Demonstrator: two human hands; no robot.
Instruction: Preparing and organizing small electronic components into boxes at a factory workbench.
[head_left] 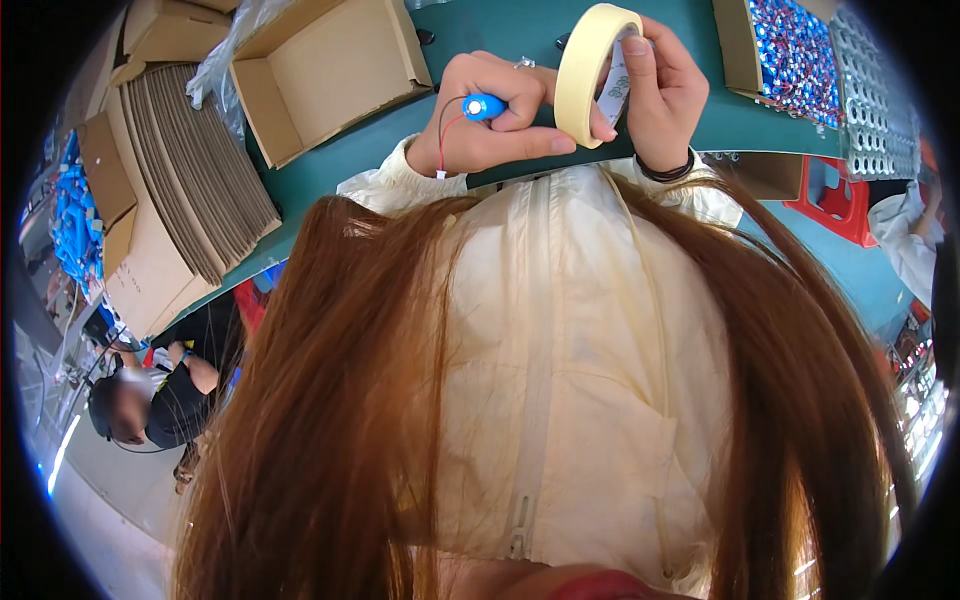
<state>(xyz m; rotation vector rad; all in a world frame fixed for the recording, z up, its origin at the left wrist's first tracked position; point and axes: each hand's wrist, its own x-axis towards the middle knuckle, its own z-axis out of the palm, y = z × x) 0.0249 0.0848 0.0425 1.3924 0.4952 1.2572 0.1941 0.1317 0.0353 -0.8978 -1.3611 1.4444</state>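
Head: tape roll [576,80] in right hand [668,98], battery [483,107] in left hand [490,142].

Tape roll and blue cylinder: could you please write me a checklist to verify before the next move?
1. Blue cylinder held in the left hand: ok.
2. Tape roll gripped by the right hand: ok.
3. Red wire away from the roll: ok, it lies left of the cylinder.
4. One hand free: not ok, both are occupied.
5. Loose end of the tape found: cannot tell, none is discernible.
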